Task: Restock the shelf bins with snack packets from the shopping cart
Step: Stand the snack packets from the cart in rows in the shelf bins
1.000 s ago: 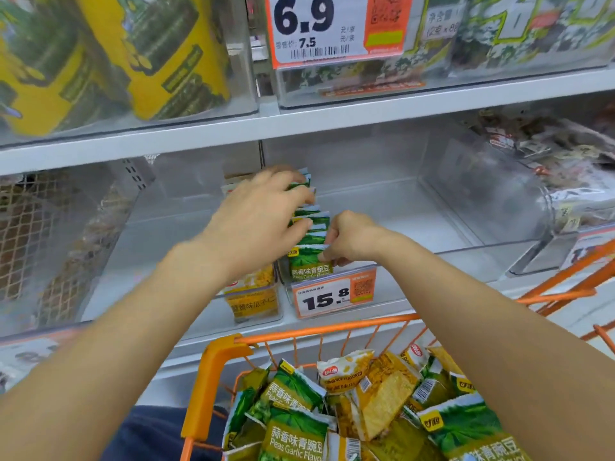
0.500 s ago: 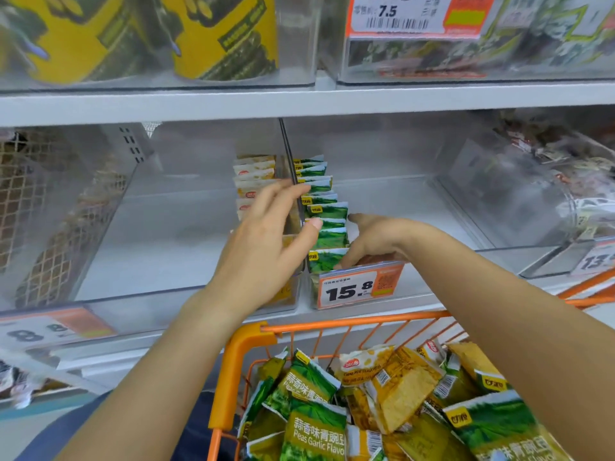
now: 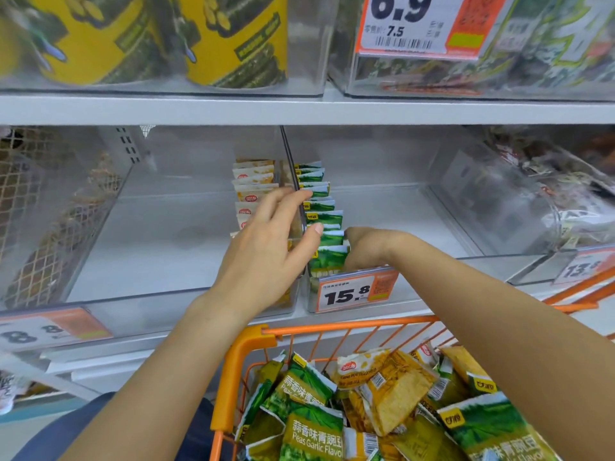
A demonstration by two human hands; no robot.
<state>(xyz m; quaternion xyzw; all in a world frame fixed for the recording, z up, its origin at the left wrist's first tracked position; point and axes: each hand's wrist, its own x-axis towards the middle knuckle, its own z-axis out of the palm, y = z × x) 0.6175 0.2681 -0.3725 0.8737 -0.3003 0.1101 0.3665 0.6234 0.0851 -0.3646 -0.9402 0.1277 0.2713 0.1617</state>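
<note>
1. Your left hand (image 3: pixel 266 247) is at the centre of the frame with fingers spread and nearly straight, holding nothing; its fingertips touch the tops of the green pea packets (image 3: pixel 324 227) standing in a row in the clear bin (image 3: pixel 442 207).
2. Your right hand (image 3: pixel 364 249) is just right of that row with fingers curled down against the front packets; whether it grips one, I cannot tell.
3. Yellow packets (image 3: pixel 253 181) stand in the neighbouring bin, left of the divider (image 3: pixel 294 181).
4. At the bottom of the frame, the orange cart (image 3: pixel 246 361) holds loose snack packets (image 3: pixel 316 424), green and yellow mixed.
5. A 15.8 price tag (image 3: pixel 352 292) hangs on the bin front.
</note>
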